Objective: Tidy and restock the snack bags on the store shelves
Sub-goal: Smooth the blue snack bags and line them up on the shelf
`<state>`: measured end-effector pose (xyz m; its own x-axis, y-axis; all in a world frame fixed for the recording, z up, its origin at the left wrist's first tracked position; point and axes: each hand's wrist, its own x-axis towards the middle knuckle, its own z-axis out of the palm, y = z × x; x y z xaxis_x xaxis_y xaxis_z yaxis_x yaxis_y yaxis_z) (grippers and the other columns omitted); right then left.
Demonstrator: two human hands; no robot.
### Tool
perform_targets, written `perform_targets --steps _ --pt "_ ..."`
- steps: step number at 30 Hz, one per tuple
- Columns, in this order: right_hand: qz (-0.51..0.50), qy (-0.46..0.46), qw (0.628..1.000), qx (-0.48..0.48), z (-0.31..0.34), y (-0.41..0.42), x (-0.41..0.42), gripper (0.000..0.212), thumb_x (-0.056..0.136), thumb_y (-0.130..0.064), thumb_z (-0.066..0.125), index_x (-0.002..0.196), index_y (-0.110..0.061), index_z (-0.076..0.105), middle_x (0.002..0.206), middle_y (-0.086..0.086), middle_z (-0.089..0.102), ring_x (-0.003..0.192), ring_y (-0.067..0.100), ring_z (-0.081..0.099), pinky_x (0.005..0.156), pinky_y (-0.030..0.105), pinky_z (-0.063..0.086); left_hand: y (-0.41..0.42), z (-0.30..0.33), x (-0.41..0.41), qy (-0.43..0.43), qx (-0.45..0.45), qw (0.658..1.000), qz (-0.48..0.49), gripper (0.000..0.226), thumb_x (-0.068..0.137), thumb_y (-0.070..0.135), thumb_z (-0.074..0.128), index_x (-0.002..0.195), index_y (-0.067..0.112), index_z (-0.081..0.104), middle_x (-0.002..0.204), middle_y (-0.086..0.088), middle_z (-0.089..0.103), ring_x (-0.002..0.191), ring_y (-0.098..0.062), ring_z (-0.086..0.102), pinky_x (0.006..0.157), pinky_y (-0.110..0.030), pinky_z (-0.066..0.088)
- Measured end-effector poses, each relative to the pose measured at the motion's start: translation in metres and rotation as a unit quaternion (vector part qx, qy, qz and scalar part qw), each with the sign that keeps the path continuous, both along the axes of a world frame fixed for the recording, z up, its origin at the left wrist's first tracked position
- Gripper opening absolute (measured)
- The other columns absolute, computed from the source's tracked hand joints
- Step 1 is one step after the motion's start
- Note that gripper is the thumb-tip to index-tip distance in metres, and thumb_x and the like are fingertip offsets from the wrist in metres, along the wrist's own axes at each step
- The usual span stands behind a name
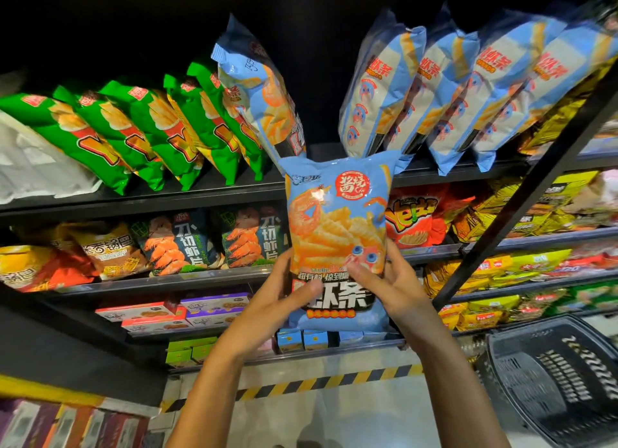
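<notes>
A blue shrimp-stick bag is held upright in front of the shelves, its top corner reaching the edge of the top shelf. The left hand grips its lower left side, thumb across the front; the right hand grips the lower right, its fingers mostly hidden behind. Blue bags and green bags lean above. A black basket is cut off at right.

Dark metal shelves rise in tiers under a black, unlit ceiling. The pale floor carries a yellow-and-black hazard stripe. A black plastic basket sits at right.
</notes>
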<state>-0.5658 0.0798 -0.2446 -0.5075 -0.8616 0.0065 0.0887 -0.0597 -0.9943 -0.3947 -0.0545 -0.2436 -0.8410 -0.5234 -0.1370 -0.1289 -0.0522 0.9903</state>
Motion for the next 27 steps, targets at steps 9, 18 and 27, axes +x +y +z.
perform_targets --steps 9,18,27 --pt "0.006 -0.022 0.999 0.047 -0.005 0.008 -0.006 0.095 0.082 -0.051 0.073 0.158 -0.049 0.016 0.158 -0.019 0.041 0.131 -0.007 0.053 0.105 0.021 0.049 0.01 -0.001 -0.005 -0.009 0.026 0.997 0.067 0.029 0.099 0.021 0.06 0.119 0.041 0.053 0.1 0.037 0.071 0.09 0.025 0.062 0.072 -0.001 0.048" --pt "0.033 0.037 0.99 0.134 -0.005 0.024 -0.013 0.067 0.093 -0.031 0.073 0.147 -0.056 0.041 0.126 -0.05 0.048 0.106 -0.032 0.05 0.086 0.012 0.048 0.007 -0.004 0.006 -0.037 0.016 0.999 -0.034 0.08 0.091 0.044 0.064 0.153 0.061 0.016 0.142 0.045 0.036 0.124 0.032 0.036 0.107 -0.017 0.034" --pt "0.09 0.119 0.985 0.086 0.002 0.032 -0.011 0.053 0.098 -0.05 0.064 0.147 -0.052 0.046 0.159 -0.042 0.021 0.148 -0.015 0.02 0.115 0.03 0.029 0.009 -0.003 0.003 -0.028 0.02 0.999 0.031 0.045 0.091 0.047 0.062 0.135 0.053 0.06 0.158 0.039 0.028 0.142 0.018 0.024 0.118 -0.029 0.027"
